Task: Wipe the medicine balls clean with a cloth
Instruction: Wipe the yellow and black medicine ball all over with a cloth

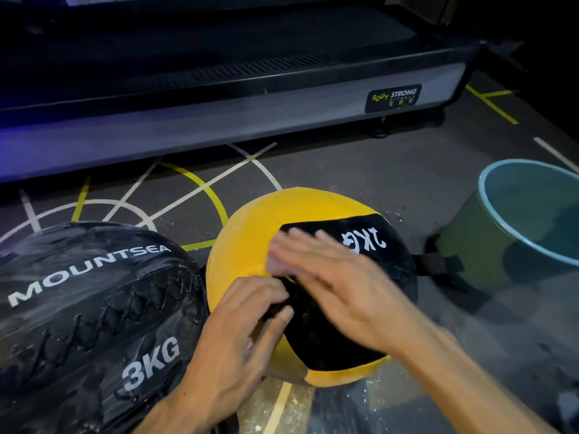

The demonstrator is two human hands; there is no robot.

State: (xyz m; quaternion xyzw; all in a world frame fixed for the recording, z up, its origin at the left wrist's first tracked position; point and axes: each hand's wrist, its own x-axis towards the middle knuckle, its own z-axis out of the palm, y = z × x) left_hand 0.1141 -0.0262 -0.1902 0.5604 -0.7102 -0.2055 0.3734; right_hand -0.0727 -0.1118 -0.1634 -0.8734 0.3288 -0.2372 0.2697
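Note:
A yellow and black medicine ball marked 1KG lies on the floor at the centre. My right hand lies flat across its top, blurred, with straight fingers. A pale patch under the fingertips may be the cloth; I cannot tell. My left hand rests on the ball's near side, and its curled fingers pinch a dark fold at the edge of the black panel. A black medicine ball marked MOUNTSEA 3KG, with a wet-looking sheen, touches the yellow ball on the left.
A green bucket with a blue rim stands at the right. A black strap lies between it and the yellow ball. A treadmill base runs along the back. The floor has painted lines and pale specks.

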